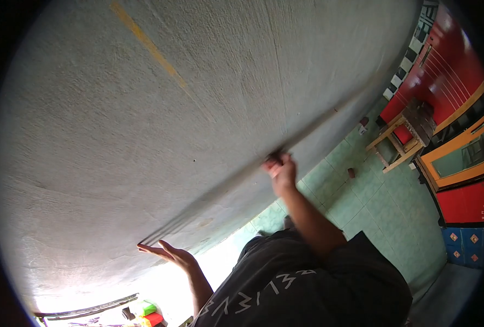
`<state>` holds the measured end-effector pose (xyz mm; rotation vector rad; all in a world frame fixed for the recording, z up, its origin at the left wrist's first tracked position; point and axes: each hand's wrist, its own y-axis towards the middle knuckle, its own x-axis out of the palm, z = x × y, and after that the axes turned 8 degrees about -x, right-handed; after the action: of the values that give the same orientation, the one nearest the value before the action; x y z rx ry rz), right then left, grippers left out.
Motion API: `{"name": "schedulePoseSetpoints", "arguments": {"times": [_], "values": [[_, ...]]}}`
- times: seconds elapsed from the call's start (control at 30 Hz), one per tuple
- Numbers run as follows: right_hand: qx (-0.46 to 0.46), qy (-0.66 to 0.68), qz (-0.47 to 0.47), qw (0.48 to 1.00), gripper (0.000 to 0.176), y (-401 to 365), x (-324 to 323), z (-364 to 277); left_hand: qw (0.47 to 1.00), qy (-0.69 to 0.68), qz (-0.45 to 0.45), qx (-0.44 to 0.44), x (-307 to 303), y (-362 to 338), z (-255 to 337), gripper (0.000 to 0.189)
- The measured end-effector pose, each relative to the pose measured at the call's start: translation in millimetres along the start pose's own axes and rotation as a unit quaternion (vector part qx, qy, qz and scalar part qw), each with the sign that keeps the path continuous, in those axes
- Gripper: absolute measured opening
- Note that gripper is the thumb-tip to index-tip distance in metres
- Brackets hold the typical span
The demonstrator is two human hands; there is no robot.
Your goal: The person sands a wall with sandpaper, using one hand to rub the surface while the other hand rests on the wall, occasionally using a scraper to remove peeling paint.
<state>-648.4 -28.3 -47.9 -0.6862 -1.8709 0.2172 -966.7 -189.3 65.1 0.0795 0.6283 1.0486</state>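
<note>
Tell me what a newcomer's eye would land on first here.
First, the large grey wall filling most of the view, with a yellow stripe near the top. Next, the right hand near the centre, holding a dark object, too blurred to name, at the wall; the left hand is lower left, fingers outstretched. Then the bright red panel at upper right, near a wooden stool.
</note>
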Motion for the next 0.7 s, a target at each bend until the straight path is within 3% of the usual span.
{"name": "schedulePoseSetpoints", "arguments": {"times": [0.07,0.13,0.23,0.33,0.4,0.5,0.6,0.67,0.7], "values": [[-0.106,-0.094,-0.005,0.99,0.032,40.0,8.5,-68.1,1.0,0.008,-0.006,0.002,-2.5,0.5,-3.4,0.093],[-0.106,-0.085,-0.001,0.991,0.034,86.6,3.9,-117.2,1.0,0.013,-0.016,-0.004,-4.9,-1.6,-4.0,0.093],[-0.137,-0.109,0.008,0.985,0.034,78.5,7.5,-108.6,1.0,0.011,-0.018,0.004,-0.4,-3.9,-3.7,0.094],[-0.071,-0.198,0.01,0.978,0.031,4.5,10.2,-25.5,1.0,0.003,-0.008,-0.01,7.1,-4.3,-2.1,0.095],[-0.093,-0.225,-0.083,0.966,0.034,-38.2,19.4,-0.7,1.0,0.005,-0.001,-0.01,12.0,-3.0,-5.2,0.095],[-0.185,-0.253,0.051,0.948,0.032,15.8,27.2,-49.8,1.0,0.011,-0.01,-0.011,7.5,-2.3,-5.1,0.099],[-0.249,-0.229,0.055,0.939,0.029,65.3,37.7,-122.3,0.999,0.019,-0.025,-0.012,0.2,-4.7,-6.5,0.098],[-0.232,-0.214,0.062,0.947,0.027,55.7,47.2,-115.4,0.999,0.017,-0.032,-0.004,0.6,-5.4,-7.8,0.093],[-0.233,-0.266,0.058,0.933,0.025,39.2,47.8,-98.6,0.999,0.014,-0.029,-0.004,2.3,-5.6,-6.4,0.093]]}}
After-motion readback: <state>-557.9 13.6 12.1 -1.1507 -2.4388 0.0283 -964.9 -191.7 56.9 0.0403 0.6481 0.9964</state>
